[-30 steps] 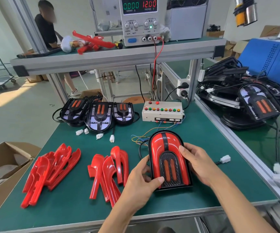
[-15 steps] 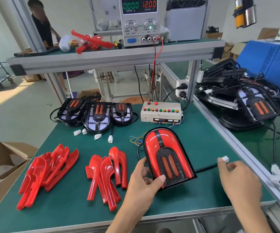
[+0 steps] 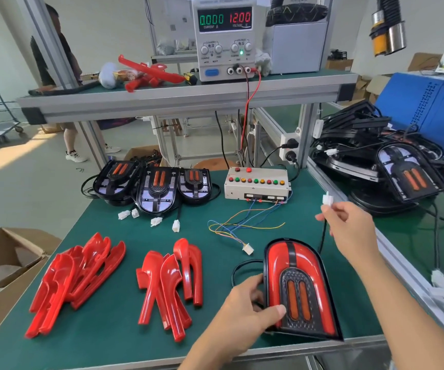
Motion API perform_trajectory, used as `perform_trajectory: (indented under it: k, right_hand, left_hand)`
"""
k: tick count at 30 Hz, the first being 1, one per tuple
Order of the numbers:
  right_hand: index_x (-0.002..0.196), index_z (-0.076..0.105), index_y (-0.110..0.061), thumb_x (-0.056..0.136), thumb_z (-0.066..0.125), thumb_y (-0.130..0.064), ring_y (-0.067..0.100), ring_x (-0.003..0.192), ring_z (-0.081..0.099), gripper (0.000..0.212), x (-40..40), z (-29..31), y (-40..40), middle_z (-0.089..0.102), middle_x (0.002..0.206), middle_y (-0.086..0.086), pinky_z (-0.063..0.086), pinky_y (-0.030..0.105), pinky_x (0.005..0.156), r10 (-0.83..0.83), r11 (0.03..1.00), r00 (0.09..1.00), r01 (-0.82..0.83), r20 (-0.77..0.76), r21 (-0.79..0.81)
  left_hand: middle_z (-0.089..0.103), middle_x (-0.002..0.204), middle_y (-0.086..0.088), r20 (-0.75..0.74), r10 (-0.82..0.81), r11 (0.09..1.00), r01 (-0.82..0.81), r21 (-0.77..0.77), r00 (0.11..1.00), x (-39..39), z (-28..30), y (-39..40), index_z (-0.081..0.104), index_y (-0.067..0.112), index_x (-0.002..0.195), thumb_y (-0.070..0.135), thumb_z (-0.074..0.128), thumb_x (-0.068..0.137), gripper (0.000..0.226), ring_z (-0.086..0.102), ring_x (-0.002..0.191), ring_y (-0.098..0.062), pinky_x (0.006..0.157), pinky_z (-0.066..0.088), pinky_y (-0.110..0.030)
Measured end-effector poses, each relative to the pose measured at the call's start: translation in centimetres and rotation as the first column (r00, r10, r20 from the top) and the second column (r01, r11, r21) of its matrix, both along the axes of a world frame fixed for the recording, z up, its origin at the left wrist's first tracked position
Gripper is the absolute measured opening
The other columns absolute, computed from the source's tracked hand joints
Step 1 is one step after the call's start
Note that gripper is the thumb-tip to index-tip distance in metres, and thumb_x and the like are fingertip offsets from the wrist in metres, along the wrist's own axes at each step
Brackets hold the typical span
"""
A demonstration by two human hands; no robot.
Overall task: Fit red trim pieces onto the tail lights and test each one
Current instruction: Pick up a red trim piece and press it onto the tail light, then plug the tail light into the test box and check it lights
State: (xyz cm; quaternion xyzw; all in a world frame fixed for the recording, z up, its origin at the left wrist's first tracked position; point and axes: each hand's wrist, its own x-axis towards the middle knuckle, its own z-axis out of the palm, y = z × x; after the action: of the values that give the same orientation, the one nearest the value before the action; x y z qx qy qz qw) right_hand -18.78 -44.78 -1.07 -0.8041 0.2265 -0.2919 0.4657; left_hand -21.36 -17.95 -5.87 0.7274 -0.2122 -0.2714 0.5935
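Two heaps of loose red trim pieces point(image 3: 82, 279) point(image 3: 171, 284) lay at the left of the green counter point(image 3: 124, 343). Further right, the left hand point(image 3: 245, 308) gripped the trimmed tail light point(image 3: 299, 289) by its near left edge, thumb on its face. The right hand point(image 3: 349, 225) pinched that light's white connector point(image 3: 327, 200), raised above the counter near the test box point(image 3: 257, 184).

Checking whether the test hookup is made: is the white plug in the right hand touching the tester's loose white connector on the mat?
Apart. The head view shows the plug raised in the right hand, with bare mat between it and the connector.
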Motion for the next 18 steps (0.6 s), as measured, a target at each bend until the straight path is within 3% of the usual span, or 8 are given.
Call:
perform_trajectory:
  k: [3, 7, 10, 14, 18]
  right_hand:
    - [0.093, 0.064, -0.028, 0.1, 0.063, -0.026, 0.002, 0.043, 0.049, 0.007, 1.3, 0.8, 0.6, 0.078, 0.081, -0.013, 0.041, 0.015, 0.043, 0.118, 0.989, 0.989, -0.126, 0.094, 0.078]
    - [0.096, 0.064, -0.022, 0.101, 0.062, -0.021, 0.006, 0.047, 0.058, 0.006, 3.0, 0.6, 0.6, 0.078, 0.079, -0.009, 0.048, 0.018, 0.045, 0.173, 0.973, 0.985, -0.172, 0.011, 0.151]
    - [0.102, 0.066, -0.016, 0.102, 0.061, -0.022, 0.008, 0.052, 0.062, 0.008, 3.4, 0.5, 0.5, 0.079, 0.086, -0.005, 0.051, 0.02, 0.049, 0.276, 0.947, 0.961, -0.268, -0.022, 0.175]
    - [0.101, 0.067, -0.018, 0.102, 0.062, -0.022, 0.015, 0.064, 0.071, 0.006, 3.7, 1.5, 1.5, 0.079, 0.093, -0.004, 0.055, 0.022, 0.056, 0.481, 0.876, 0.875, -0.476, -0.058, 0.074]
    - [0.102, 0.065, -0.019, 0.102, 0.061, -0.021, 0.019, 0.069, 0.075, 0.005, 4.3, 2.2, 3.2, 0.079, 0.094, -0.008, 0.06, 0.029, 0.064, 0.527, 0.848, 0.84, -0.529, -0.129, 0.018]
  left_hand:
    - [0.075, 0.112, 0.003, -0.016, -0.003, 1.0, 0.003, 0.001, 1.0, 0.0, 0.3, -1.2, 0.063, 0.045, 0.12, 0.034, 0.074, 0.081, 0.041, 0.073, 0.101, -0.027, 0.097, 0.056, -0.044]
    - [0.072, 0.117, 0.001, 0.03, -0.036, 0.999, 0.036, 0.018, 0.999, -0.2, 0.0, -1.7, 0.054, 0.046, 0.133, 0.039, 0.073, 0.081, 0.055, 0.064, 0.096, -0.017, 0.102, 0.052, -0.044]
    - [0.074, 0.113, 0.005, 0.044, -0.056, 0.998, 0.054, 0.035, 0.997, -0.1, -0.1, -1.8, 0.058, 0.044, 0.128, 0.039, 0.072, 0.082, 0.048, 0.069, 0.099, -0.027, 0.099, 0.054, -0.041]
    - [0.077, 0.105, 0.001, -0.023, -0.027, 1.0, 0.027, 0.011, 0.999, 0.4, 0.6, -2.6, 0.067, 0.035, 0.116, 0.029, 0.073, 0.083, 0.034, 0.074, 0.097, -0.024, 0.091, 0.059, -0.036]
    - [0.074, 0.099, -0.008, 0.021, -0.039, 0.998, 0.038, 0.052, 0.999, 1.0, 0.9, -3.6, 0.066, 0.039, 0.115, 0.041, 0.073, 0.078, 0.038, 0.069, 0.081, -0.018, 0.088, 0.059, -0.047]
